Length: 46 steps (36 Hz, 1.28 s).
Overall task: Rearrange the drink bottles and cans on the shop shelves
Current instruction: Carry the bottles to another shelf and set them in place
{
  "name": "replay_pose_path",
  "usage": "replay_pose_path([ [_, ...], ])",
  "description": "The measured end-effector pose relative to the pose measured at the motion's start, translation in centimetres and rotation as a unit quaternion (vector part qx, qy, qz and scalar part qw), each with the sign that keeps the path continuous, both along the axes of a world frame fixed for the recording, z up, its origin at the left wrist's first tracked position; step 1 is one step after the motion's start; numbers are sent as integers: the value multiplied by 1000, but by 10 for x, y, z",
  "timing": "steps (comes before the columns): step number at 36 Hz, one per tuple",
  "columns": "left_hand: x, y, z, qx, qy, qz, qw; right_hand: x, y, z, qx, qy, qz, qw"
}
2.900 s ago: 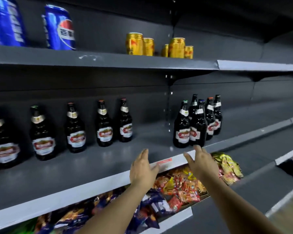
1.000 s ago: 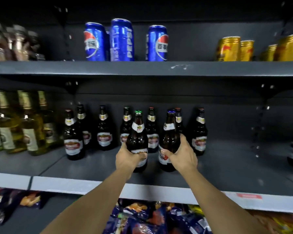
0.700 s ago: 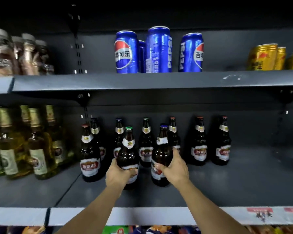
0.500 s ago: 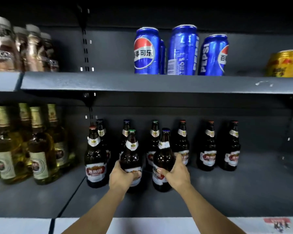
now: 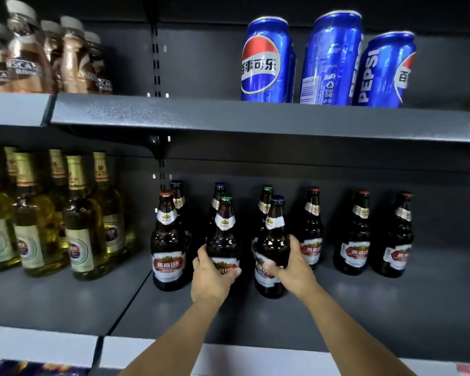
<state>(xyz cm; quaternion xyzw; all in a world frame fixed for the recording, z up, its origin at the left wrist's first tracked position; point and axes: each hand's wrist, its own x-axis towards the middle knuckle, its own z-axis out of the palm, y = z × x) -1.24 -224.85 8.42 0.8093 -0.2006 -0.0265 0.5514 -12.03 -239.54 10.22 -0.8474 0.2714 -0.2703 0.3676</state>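
Both gripped bottles [image 5: 223,234] now deeper, open shelf [image 5: 364,308] rightward.

Hands [image 5: 210,278] round two beer bottles [image 5: 223,240]

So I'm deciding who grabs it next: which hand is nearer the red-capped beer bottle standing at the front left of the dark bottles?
Left. The left hand grips the green-capped bottle right beside the red-capped bottle; the right hand is farther right, gripping the blue-capped bottle.
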Motion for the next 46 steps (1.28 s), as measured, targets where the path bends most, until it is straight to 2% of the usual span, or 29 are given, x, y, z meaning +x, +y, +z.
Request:
replay_pose_path([
  [3, 4, 0, 0, 11, -22, 23, 999, -2, 1, -3, -14, -11, 4, 1000],
  [11, 16, -3, -1, 21, -21, 22, 999, 5, 1, 6, 34, -4, 40, 999],
  [25, 14, 1, -1, 10, -18, -9, 1000, 18, -12, 1, 178, -11, 43, 983],
  [28, 15, 1, -2, 6, -18, -11, 1000, 20, -9, 3, 166, -16, 29, 986],
  [32, 15, 1, -3, 7, -19, -11, 1000, 27, 2, -2, 83, -24, -54, 995],
  [39, 15, 1, -4, 6, -18, -12, 1000, 14, -6, 9, 120, -5, 12, 993],
  [46, 12, -1, -6, 9, -23, -8, 1000, 17, -3, 2, 107, -10, 7, 994],
])
